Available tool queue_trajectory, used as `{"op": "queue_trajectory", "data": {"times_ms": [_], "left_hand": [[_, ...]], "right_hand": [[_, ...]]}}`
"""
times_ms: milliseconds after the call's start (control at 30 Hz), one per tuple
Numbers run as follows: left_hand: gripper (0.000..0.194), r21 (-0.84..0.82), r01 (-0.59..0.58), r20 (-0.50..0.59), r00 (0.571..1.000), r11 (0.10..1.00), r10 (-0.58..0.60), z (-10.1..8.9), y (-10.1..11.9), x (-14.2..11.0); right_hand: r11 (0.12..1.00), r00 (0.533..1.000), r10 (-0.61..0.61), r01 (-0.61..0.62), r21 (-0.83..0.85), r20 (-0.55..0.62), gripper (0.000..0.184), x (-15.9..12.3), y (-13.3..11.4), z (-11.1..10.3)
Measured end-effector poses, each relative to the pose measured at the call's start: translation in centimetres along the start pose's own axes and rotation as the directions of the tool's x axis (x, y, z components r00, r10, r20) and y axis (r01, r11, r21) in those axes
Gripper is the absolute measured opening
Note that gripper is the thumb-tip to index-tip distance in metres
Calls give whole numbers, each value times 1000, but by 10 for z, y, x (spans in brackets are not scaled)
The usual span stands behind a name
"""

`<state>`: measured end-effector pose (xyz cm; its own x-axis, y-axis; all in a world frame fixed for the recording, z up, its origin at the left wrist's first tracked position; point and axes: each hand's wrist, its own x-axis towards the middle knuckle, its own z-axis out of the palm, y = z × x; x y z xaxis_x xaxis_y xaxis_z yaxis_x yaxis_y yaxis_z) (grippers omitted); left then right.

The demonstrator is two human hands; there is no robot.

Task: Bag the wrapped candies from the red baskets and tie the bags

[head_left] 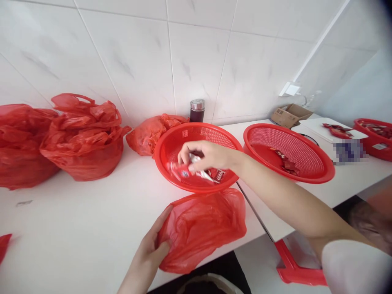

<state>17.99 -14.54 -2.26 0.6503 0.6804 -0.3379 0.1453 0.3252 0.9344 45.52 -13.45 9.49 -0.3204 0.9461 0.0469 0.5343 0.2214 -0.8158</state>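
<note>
My left hand [150, 243] is closed on the left edge of a red plastic bag [205, 228], whose mouth gapes at the table's front edge. Just behind the bag stands a round red plastic basket [210, 132] with perforated walls. Inside its rim, my right hand [203, 157] pinches a small red-and-white packet [182, 171], slightly blurred by motion. A dark red packet [218, 174] and some white wrapping lie below that hand in the basket; the hand and forearm hide part of its contents.
Full red plastic bags [84, 151] stand at the left, with another bag [150, 134] behind the basket near a dark flask [197, 110]. To the right are a second red basket [318, 165] with a few packets, a cardboard box [289, 116] and a person [375, 216].
</note>
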Motion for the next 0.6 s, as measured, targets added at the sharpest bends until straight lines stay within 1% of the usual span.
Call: {"op": "queue_trajectory", "data": {"times_ms": [33, 67, 100, 133, 200, 233, 267, 300, 333, 400, 467, 500, 533, 567, 600], "left_hand": [[70, -11, 0, 13, 1000, 1000, 0, 0, 0, 1], [72, -16, -2, 28, 1000, 1000, 3, 1, 1, 2], [73, -17, -5, 39, 999, 1000, 6, 1, 1, 3], [73, -18, -7, 44, 999, 1000, 8, 2, 2, 3], [70, -18, -24, 31, 999, 1000, 24, 3, 3, 2], [68, -14, -40, 14, 999, 999, 40, 3, 4, 0], [67, -9, -59, -4, 998, 998, 58, 3, 4, -1], [66, -5, -79, -23, 997, 997, 78, 2, 3, -2], [65, -1, -95, -44, 995, 995, 95, 1, 3, -3], [66, 0, -101, -75, 992, 995, 101, -1, 2, -5], [65, -13, -91, -83, 992, 996, 90, -2, 2, -5], [64, -19, -86, -79, 993, 996, 84, -1, 2, -4], [63, -26, -84, -73, 994, 996, 82, 0, 3, -4], [62, -29, -87, -71, 994, 996, 85, 2, 4, -5], [62, -22, -93, -77, 993, 995, 91, 4, 6, -5]], "right_hand": [[991, 995, -74, 66, 116, 68, 13, -13, -5, 12], [980, 985, -115, 92, 174, 127, 12, -25, -6, 28], [979, 976, -134, 102, 178, 175, 13, -37, -2, 46], [989, 979, -104, 83, 124, 173, 18, -46, 5, 65], [996, 996, 27, -20, -91, 82, 26, -62, 24, 98], [978, 995, 85, -72, -196, 56, 28, -68, 33, 110], [955, 991, 132, -117, -273, 37, 28, -73, 38, 117], [937, 985, 167, -147, -317, 36, 30, -77, 38, 119], [930, 982, 184, -159, -330, 48, 34, -81, 34, 117], [950, 985, 155, -126, -285, 82, 44, -86, 15, 101], [977, 995, 58, -40, -210, 84, 41, -83, -5, 74], [983, 999, 17, -8, -184, 50, 37, -79, -10, 58], [983, 1000, 13, -13, -185, -2, 34, -73, -9, 42], [973, 996, 61, -75, -219, -70, 35, -66, -4, 27], [941, 979, 151, -184, -284, -134, 42, -58, 7, 13]]}}
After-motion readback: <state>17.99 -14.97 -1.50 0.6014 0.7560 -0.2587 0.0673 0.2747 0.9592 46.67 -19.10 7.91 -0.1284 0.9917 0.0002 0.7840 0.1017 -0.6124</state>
